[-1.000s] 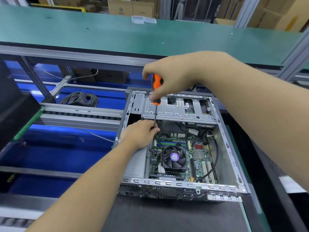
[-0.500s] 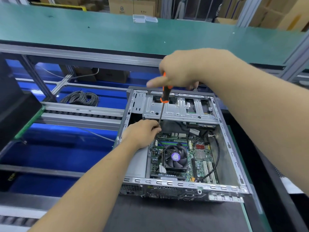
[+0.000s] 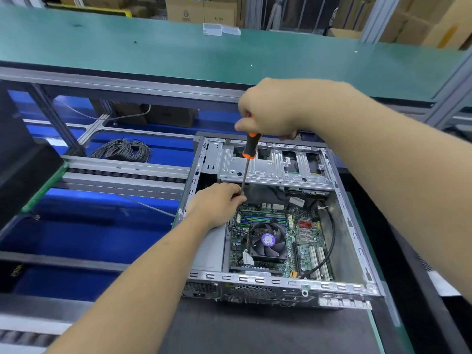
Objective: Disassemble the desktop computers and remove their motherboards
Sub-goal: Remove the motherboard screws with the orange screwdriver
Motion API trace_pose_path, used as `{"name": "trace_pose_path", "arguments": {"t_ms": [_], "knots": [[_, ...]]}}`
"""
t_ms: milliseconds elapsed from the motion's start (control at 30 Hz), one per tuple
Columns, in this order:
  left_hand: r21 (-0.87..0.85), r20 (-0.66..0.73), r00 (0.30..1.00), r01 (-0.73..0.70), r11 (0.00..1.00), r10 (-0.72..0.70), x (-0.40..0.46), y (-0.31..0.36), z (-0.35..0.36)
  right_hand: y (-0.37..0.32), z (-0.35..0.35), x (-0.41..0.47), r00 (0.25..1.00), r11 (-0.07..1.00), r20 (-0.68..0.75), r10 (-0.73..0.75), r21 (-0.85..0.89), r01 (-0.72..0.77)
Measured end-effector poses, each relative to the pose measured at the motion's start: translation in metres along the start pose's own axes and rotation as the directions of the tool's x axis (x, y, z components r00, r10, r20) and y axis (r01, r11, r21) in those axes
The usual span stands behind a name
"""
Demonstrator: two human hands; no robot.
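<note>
An open desktop case [image 3: 353, 226] lies on its side on a dark mat. Inside it sits the green motherboard [image 3: 305, 241] with a black cooler fan [image 3: 267, 240] and a black cable looping on the right. My right hand [image 3: 270, 107] grips the orange-and-black handle of a screwdriver [image 3: 249, 149] held nearly upright above the case. Its shaft runs down to the board's far left corner. There my left hand [image 3: 217, 200] pinches the lower shaft between its fingertips. The tip is hidden behind my fingers.
A silver drive cage [image 3: 275, 167] spans the far end of the case. A coil of grey wire [image 3: 122, 149] lies on the blue lower shelf to the left. A green conveyor [image 3: 153, 52] runs across the back, with a small clear box [image 3: 221, 29] on it.
My right hand and the screwdriver handle shifted right and turned, tilting the shaft slightly. My left hand stayed at the shaft's lower end.
</note>
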State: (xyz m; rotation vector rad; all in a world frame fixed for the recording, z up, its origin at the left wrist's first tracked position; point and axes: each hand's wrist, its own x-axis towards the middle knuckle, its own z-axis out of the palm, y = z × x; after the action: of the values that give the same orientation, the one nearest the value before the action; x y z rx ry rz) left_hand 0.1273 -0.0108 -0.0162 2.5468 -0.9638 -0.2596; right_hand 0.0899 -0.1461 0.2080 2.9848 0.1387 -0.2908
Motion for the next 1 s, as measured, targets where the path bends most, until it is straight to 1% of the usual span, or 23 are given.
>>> {"name": "trace_pose_path", "arguments": {"t_ms": [67, 100, 167, 233, 267, 300, 333, 367, 400, 433, 467, 500, 533, 600, 633, 700, 767, 800, 833, 867, 933, 967, 1000], "knots": [[-0.001, -0.002, 1.000, 0.005, 1.000, -0.005, 0.000, 0.000, -0.001, -0.003, 0.000, -0.002, 0.996, 0.996, 0.015, -0.086, 0.006, 0.086], [-0.003, -0.002, 1.000, 0.006, 1.000, -0.006, 0.000, 0.000, -0.001, -0.006, -0.001, -0.004, 0.997, 0.997, 0.026, -0.072, 0.002, 0.072], [-0.005, 0.002, 1.000, 0.004, 1.000, -0.004, 0.001, 0.000, -0.001, -0.008, -0.001, -0.005, 1.000, 1.000, -0.030, 0.003, -0.023, -0.003], [-0.001, 0.005, 1.000, 0.005, 1.000, -0.005, 0.001, 0.001, -0.001, -0.007, 0.003, -0.002, 0.996, 0.998, -0.070, -0.063, -0.033, 0.060], [0.000, 0.004, 1.000, 0.008, 1.000, -0.008, 0.001, 0.001, -0.001, -0.006, 0.002, -0.003, 0.994, 0.995, -0.042, -0.103, 0.002, 0.103], [-0.003, 0.005, 1.000, 0.011, 1.000, -0.011, 0.001, 0.000, -0.001, -0.006, 0.000, -0.004, 0.994, 0.993, -0.008, -0.113, 0.040, 0.113], [-0.006, 0.006, 1.000, 0.010, 1.000, -0.010, 0.001, 0.000, -0.001, -0.006, -0.002, -0.006, 0.997, 0.995, 0.019, -0.072, 0.068, 0.071], [-0.006, 0.006, 1.000, 0.006, 1.000, -0.006, 0.001, 0.000, -0.001, -0.006, -0.003, -0.007, 1.000, 0.999, 0.021, -0.007, 0.048, 0.006], [-0.005, 0.007, 1.000, 0.001, 1.000, -0.001, 0.001, 0.001, -0.001, -0.006, -0.003, -0.006, 1.000, 1.000, 0.000, 0.026, -0.008, -0.026], [-0.002, 0.006, 1.000, -0.001, 1.000, 0.001, 0.001, 0.001, -0.001, -0.004, -0.001, -0.005, 1.000, 0.998, -0.027, 0.003, -0.060, -0.005], [0.001, 0.004, 1.000, 0.001, 1.000, -0.001, 0.001, 0.001, 0.000, -0.002, 0.002, -0.002, 0.997, 0.996, -0.059, -0.045, -0.073, 0.041], [0.003, 0.000, 1.000, 0.006, 1.000, -0.006, 0.001, 0.000, 0.000, -0.001, 0.003, -0.003, 0.993, 0.994, -0.062, -0.099, -0.047, 0.097], [0.004, -0.002, 1.000, 0.009, 1.000, -0.009, 0.001, 0.000, -0.001, -0.002, 0.002, -0.005, 0.993, 0.994, -0.041, -0.108, -0.003, 0.108], [0.003, -0.005, 1.000, 0.002, 1.000, -0.002, 0.001, 0.000, -0.001, -0.002, 0.000, -0.007, 1.000, 1.000, -0.003, 0.002, 0.027, -0.002], [0.004, -0.006, 1.000, -0.003, 1.000, 0.003, 0.001, 0.000, -0.001, -0.003, 0.000, -0.007, 0.999, 0.999, -0.004, 0.040, -0.004, -0.040], [0.007, -0.006, 1.000, -0.007, 1.000, 0.007, 0.001, 0.001, 0.000, 0.002, 0.001, -0.003, 1.000, 0.999, -0.021, -0.008, -0.036, 0.007], [0.011, -0.014, 1.000, 0.002, 1.000, -0.002, 0.001, 0.001, -0.001, 0.001, -0.001, -0.005, 0.998, 0.997, -0.012, -0.059, 0.058, 0.060], [0.013, -0.017, 1.000, 0.003, 1.000, -0.003, 0.001, 0.001, -0.001, 0.000, -0.003, -0.007, 1.000, 0.995, 0.007, -0.023, 0.097, 0.022], [0.012, -0.020, 1.000, 0.003, 1.000, -0.003, 0.001, 0.000, -0.001, 0.000, -0.004, -0.008, 0.999, 0.994, 0.018, 0.029, 0.104, -0.030], [0.011, -0.020, 1.000, 0.001, 1.000, -0.001, 0.000, 0.001, 0.000, 0.000, -0.004, -0.008, 0.999, 0.996, 0.012, 0.035, 0.082, -0.036], [0.015, -0.020, 1.000, 0.000, 1.000, 0.001, 0.000, 0.001, 0.000, -0.001, 0.000, -0.005, 0.998, 0.996, -0.009, -0.056, 0.064, 0.056], [0.016, -0.025, 1.000, 0.002, 1.000, -0.002, 0.000, 0.001, 0.000, -0.002, 0.000, -0.006, 0.994, 0.991, -0.014, -0.107, 0.085, 0.108], [0.016, -0.029, 1.000, 0.004, 1.000, -0.004, 0.000, 0.000, 0.000, -0.004, -0.001, -0.007, 0.993, 0.987, -0.006, -0.120, 0.103, 0.120]]}}
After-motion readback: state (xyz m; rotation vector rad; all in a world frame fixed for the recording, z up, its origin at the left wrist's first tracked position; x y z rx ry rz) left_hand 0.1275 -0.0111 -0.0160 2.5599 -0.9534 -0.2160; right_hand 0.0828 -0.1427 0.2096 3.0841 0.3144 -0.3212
